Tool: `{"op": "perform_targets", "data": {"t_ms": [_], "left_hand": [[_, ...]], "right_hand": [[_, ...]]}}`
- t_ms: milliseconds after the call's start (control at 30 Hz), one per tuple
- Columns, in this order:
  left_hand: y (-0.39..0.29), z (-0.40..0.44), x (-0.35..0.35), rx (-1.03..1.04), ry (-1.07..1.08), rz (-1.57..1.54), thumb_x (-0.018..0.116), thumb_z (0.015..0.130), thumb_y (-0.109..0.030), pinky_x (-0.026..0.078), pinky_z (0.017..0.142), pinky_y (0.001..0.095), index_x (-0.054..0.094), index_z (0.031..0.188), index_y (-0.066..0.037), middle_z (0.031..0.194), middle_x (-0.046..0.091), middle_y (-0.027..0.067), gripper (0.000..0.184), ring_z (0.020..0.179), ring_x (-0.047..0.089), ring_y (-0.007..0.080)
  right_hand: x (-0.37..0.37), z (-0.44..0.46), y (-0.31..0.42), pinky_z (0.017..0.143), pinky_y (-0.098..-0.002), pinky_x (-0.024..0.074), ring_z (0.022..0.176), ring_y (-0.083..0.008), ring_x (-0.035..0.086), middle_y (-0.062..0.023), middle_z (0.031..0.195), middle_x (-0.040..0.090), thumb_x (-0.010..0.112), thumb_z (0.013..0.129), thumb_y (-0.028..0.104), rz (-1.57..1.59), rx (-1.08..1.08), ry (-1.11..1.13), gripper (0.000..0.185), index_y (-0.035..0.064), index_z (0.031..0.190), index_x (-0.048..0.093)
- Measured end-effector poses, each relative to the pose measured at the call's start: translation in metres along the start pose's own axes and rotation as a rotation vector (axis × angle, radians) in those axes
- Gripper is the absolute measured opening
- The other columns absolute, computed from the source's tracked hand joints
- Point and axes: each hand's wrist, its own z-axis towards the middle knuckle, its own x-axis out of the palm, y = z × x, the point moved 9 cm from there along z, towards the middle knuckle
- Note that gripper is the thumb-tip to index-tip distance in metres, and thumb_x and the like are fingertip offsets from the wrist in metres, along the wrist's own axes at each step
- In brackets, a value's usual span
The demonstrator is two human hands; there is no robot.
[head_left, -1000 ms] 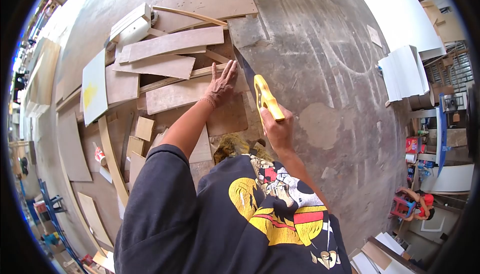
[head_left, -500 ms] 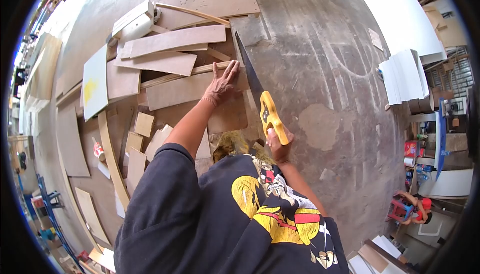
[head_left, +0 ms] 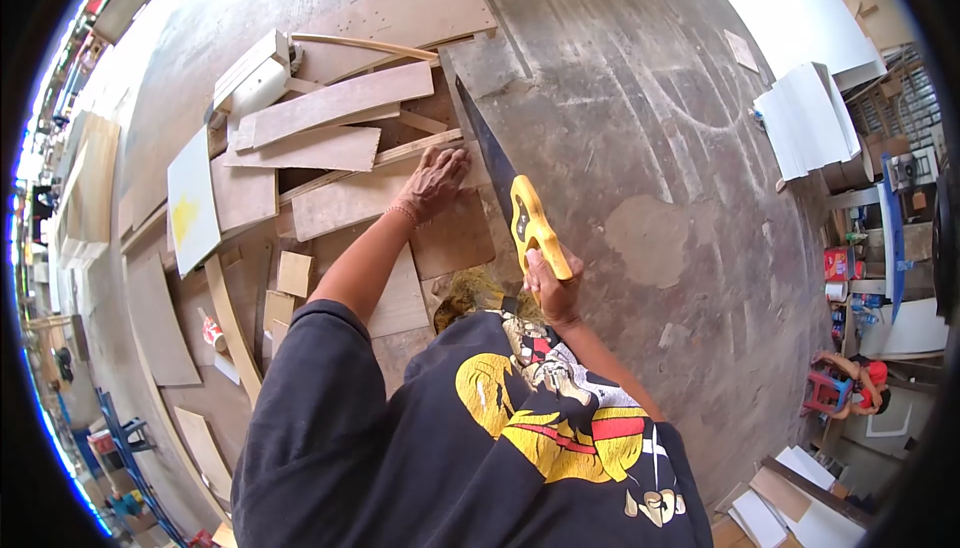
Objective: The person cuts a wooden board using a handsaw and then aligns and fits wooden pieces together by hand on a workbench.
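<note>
My right hand point(head_left: 556, 290) is closed around the yellow handle of a hand saw point(head_left: 524, 210). The saw's long dark blade points away from me and lies along the right-hand ends of the wood pieces. My left hand point(head_left: 436, 182) rests on a wooden board point(head_left: 345, 204), its fingers curled down near the board's right end and beside a narrow wood strip point(head_left: 415, 146). That end is partly hidden by my fingers. Whether the teeth touch the wood I cannot tell.
Several loose boards point(head_left: 340, 103) lie piled at the upper left, beside a white panel with a yellow stain point(head_left: 192, 203). Concrete floor point(head_left: 640, 138) stretches to the right. White sheets point(head_left: 808, 123) stand at the right, and a person in red point(head_left: 868, 380) sits farther off.
My left fingers have gone from spread to curled on the board. The saw and my right hand have shifted only slightly. The whole view has turned a little.
</note>
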Motion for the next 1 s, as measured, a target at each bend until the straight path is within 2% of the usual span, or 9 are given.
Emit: {"op": "perform_targets", "data": {"t_ms": [33,100,133,233,400,467,500,633,1000], "left_hand": [[0.001,-0.001,-0.002,-0.009,0.004,0.000,0.052,0.088,-0.036,0.028,0.102,0.0476,0.049,0.122,-0.002,0.125,0.047,0.0127,0.049,0.121,0.040,0.0265],[-0.004,-0.001,-0.003,-0.008,0.003,-0.005,0.053,0.087,-0.036,0.031,0.101,0.0433,0.049,0.122,-0.001,0.122,0.049,0.0124,0.050,0.116,0.044,0.0265],[-0.005,-0.001,-0.003,-0.009,0.004,-0.004,0.053,0.087,-0.036,0.031,0.101,0.0433,0.049,0.122,-0.001,0.122,0.049,0.0124,0.050,0.116,0.044,0.0265],[-0.004,0.001,-0.002,-0.017,-0.010,0.035,0.058,0.083,-0.036,0.033,0.100,0.0430,0.051,0.122,0.000,0.122,0.050,0.0143,0.053,0.114,0.045,0.0283],[-0.004,0.001,-0.002,-0.048,0.034,0.038,0.058,0.083,-0.037,0.034,0.099,0.0442,0.052,0.121,0.001,0.121,0.050,0.0148,0.054,0.112,0.046,0.0288],[-0.002,0.000,0.004,-0.046,0.001,0.065,0.057,0.084,-0.039,0.033,0.100,0.0446,0.052,0.121,0.000,0.121,0.050,0.0145,0.054,0.112,0.047,0.0286],[-0.003,-0.001,0.003,-0.036,-0.031,0.097,0.055,0.085,-0.040,0.033,0.099,0.0439,0.051,0.121,0.001,0.121,0.050,0.0141,0.055,0.110,0.047,0.0276],[-0.003,-0.001,0.000,-0.059,-0.025,0.096,0.055,0.085,-0.040,0.033,0.100,0.0444,0.052,0.120,-0.001,0.119,0.051,0.0138,0.053,0.111,0.046,0.0280],[-0.001,0.001,0.000,-0.075,0.005,0.042,0.057,0.083,-0.039,0.034,0.097,0.0432,0.052,0.120,0.001,0.117,0.051,0.0128,0.055,0.107,0.047,0.0267]], "right_hand": [[0.004,-0.001,0.000,0.043,-0.0262,0.0406,0.045,-0.0092,0.049,-0.0018,0.056,0.052,0.059,0.086,0.008,0.000,0.007,0.007,0.009,-0.0006,0.083,0.058],[0.010,-0.007,0.024,0.045,-0.0323,0.0412,0.045,-0.0200,0.052,-0.0082,0.059,0.053,0.059,0.084,0.009,-0.435,-0.265,-0.009,0.010,-0.0002,0.082,0.057],[0.011,-0.008,0.019,0.045,-0.0323,0.0412,0.045,-0.0200,0.052,-0.0082,0.059,0.053,0.059,0.084,0.009,-0.434,-0.264,-0.009,0.010,-0.0002,0.082,0.057],[0.015,-0.006,0.008,0.049,-0.0383,0.0410,0.056,-0.0344,0.055,-0.0151,0.067,0.054,0.059,0.084,0.011,-0.536,-0.307,0.028,0.012,0.0007,0.080,0.056],[0.013,-0.013,0.014,0.050,-0.0398,0.0412,0.057,-0.0343,0.055,-0.0154,0.067,0.054,0.058,0.083,0.011,-0.516,-0.214,0.015,0.010,0.0004,0.082,0.056],[0.014,-0.034,0.034,0.050,-0.0402,0.0412,0.056,-0.0340,0.054,-0.0154,0.067,0.054,0.057,0.082,0.010,-0.626,-0.352,0.049,0.010,0.0002,0.083,0.057],[0.001,-0.040,0.023,0.050,-0.0402,0.0412,0.056,-0.0340,0.054,-0.0153,0.067,0.054,0.057,0.082,0.009,-0.508,-0.223,0.026,0.010,-0.0001,0.085,0.057],[-0.012,-0.046,0.005,0.050,-0.0401,0.0412,0.055,-0.0354,0.054,-0.0157,0.066,0.053,0.056,0.082,0.011,-0.481,-0.131,0.042,0.011,-0.0001,0.084,0.057],[-0.014,-0.052,-0.005,0.046,-0.0404,0.0380,0.047,-0.0319,0.051,-0.0129,0.060,0.052,0.054,0.082,0.008,-0.633,-0.263,0.070,0.009,0.0003,0.085,0.057]]}}
